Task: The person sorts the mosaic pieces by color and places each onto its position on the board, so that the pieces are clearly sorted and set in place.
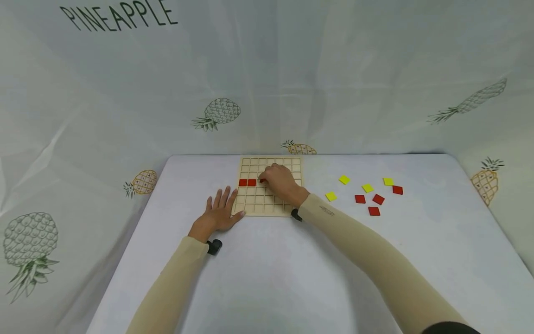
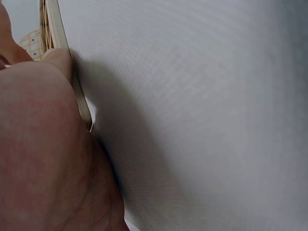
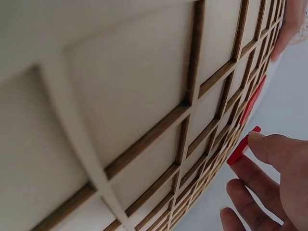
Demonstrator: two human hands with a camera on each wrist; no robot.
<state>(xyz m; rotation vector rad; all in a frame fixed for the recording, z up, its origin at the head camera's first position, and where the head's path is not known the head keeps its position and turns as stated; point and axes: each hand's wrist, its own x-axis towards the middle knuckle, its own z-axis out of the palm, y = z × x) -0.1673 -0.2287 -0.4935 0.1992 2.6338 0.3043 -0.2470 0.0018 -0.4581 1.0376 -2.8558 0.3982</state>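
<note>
A wooden grid board [image 1: 267,209] lies on the table, its cells marked off by raised strips. Two red square tiles [image 1: 247,183] sit side by side in cells near its left edge. Just right of them, my right hand [image 1: 282,183] pinches another red tile [image 3: 244,146] between thumb and forefinger; the right wrist view has it tilted at the board's surface. My left hand [image 1: 219,214] lies with fingers spread on the table, its thumb against the board's lower left corner. In the left wrist view the palm [image 2: 43,144] is beside the board's edge [image 2: 82,103].
To the right of the board lie loose yellow tiles [image 1: 344,179] and red tiles [image 1: 374,211], several of each colour. A white cloth with pineapple drawings [image 1: 222,111] hangs behind the white table [image 1: 267,278].
</note>
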